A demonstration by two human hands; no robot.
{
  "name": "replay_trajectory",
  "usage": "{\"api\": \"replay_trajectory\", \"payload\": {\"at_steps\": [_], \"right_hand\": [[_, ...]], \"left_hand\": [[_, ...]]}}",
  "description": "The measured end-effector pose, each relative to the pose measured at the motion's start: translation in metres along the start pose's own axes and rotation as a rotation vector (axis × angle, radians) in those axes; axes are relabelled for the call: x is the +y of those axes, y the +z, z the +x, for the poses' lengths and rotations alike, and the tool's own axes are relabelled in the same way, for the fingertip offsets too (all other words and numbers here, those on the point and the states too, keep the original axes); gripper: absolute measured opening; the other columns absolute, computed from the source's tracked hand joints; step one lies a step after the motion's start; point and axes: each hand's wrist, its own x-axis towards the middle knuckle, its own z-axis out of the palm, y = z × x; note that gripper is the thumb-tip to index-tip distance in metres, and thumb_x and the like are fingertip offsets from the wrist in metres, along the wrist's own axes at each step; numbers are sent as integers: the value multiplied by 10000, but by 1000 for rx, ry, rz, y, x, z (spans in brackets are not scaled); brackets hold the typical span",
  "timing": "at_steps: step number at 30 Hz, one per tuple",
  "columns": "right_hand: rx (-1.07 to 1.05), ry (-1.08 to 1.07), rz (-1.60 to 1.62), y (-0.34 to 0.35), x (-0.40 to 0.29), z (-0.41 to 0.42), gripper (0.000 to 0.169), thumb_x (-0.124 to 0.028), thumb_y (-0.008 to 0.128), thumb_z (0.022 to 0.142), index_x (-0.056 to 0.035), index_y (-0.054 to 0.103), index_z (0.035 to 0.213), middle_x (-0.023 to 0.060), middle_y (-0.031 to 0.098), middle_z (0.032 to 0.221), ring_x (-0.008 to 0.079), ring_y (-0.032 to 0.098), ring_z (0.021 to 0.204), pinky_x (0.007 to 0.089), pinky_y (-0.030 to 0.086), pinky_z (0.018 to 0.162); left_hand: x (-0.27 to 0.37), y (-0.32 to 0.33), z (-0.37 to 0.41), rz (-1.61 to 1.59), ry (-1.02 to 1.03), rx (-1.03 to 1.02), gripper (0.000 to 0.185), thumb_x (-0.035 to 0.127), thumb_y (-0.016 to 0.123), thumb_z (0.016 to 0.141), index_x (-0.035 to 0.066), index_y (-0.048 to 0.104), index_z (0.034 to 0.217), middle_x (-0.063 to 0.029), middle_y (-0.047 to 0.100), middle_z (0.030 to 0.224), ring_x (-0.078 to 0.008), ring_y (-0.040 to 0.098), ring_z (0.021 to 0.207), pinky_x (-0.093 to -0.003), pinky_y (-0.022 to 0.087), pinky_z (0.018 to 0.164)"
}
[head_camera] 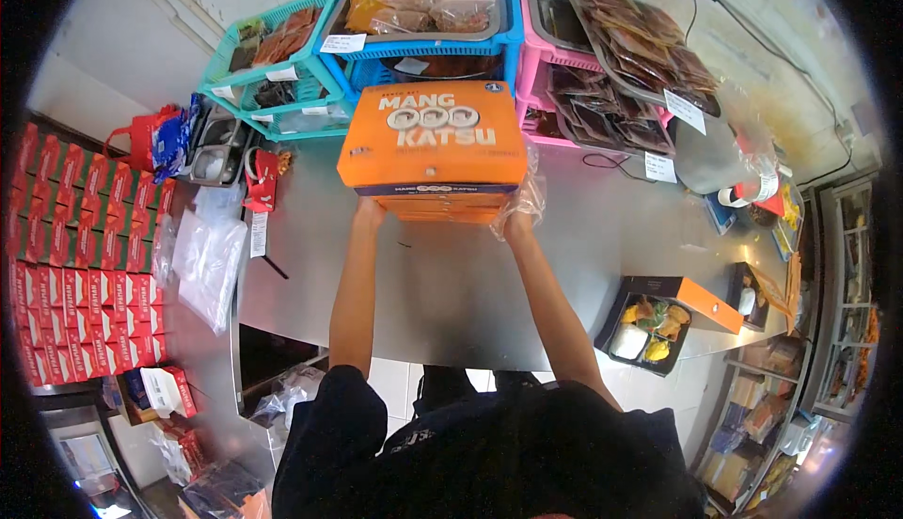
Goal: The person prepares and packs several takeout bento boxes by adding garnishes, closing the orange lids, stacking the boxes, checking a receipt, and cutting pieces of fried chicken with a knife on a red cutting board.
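Note:
A stack of orange cardboard food boxes (432, 134) stands before me over the steel worktop (451, 286), held between both hands. My left hand (370, 210) grips its lower left side, the fingers mostly hidden behind and under it. My right hand (520, 217), in a clear plastic glove, holds the lower right side. At the right edge of the worktop lies an open meal box (645, 328) with rice, yellow pieces and greens in its black tray. A second opened box (749, 297) sits beyond it.
Along the wall stand a teal basket (279, 106), a blue basket (511, 25) and a pink basket (530, 95) with bagged food on trays. Red boxes (92, 307) are piled at far left, near clear plastic bags (208, 265). A red tape dispenser (262, 180) lies left of the stack.

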Motion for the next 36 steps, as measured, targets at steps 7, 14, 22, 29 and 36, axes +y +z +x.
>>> {"api": "replay_trajectory", "payload": {"at_steps": [7,14,22,29,36], "right_hand": [[161,-152,-546,-105,-101,-90,576,-487,351,885,-31,432,1228,119,517,1162,201,481,1072,351,262,984],[856,5,-1834,-411,-207,-154,429,-365,473,851,-11,557,1078,198,579,984,333,552,901,374,445,780],[579,-28,-1744,-483,-182,-165,451,-417,478,839,10,604,909,231,576,818,386,543,780,455,389,658],[646,-51,-1106,-431,-186,-200,336,-310,526,827,-34,604,1003,159,536,848,283,507,773,395,388,671],[587,127,-951,-292,-234,-205,363,-270,528,851,32,546,1052,91,567,861,169,500,803,298,393,711]], "left_hand": [[-54,-6,-112,535,453,483,356,347,398,907,25,487,1028,-73,490,995,-189,479,925,-344,393,841],[34,158,-197,875,1365,249,279,165,492,855,-41,490,1044,-184,486,1094,-338,383,1116,-458,245,958],[64,145,-150,1671,1023,-68,403,308,526,831,115,474,1181,-51,432,1248,-274,340,1193,-513,122,1003],[25,128,-155,1616,1296,47,540,382,590,780,144,443,1242,-57,395,1288,-273,304,1225,-531,73,1014],[-4,159,-135,1590,1498,-64,517,409,644,707,184,507,1153,-8,448,1197,-243,361,1156,-520,140,963]]}}
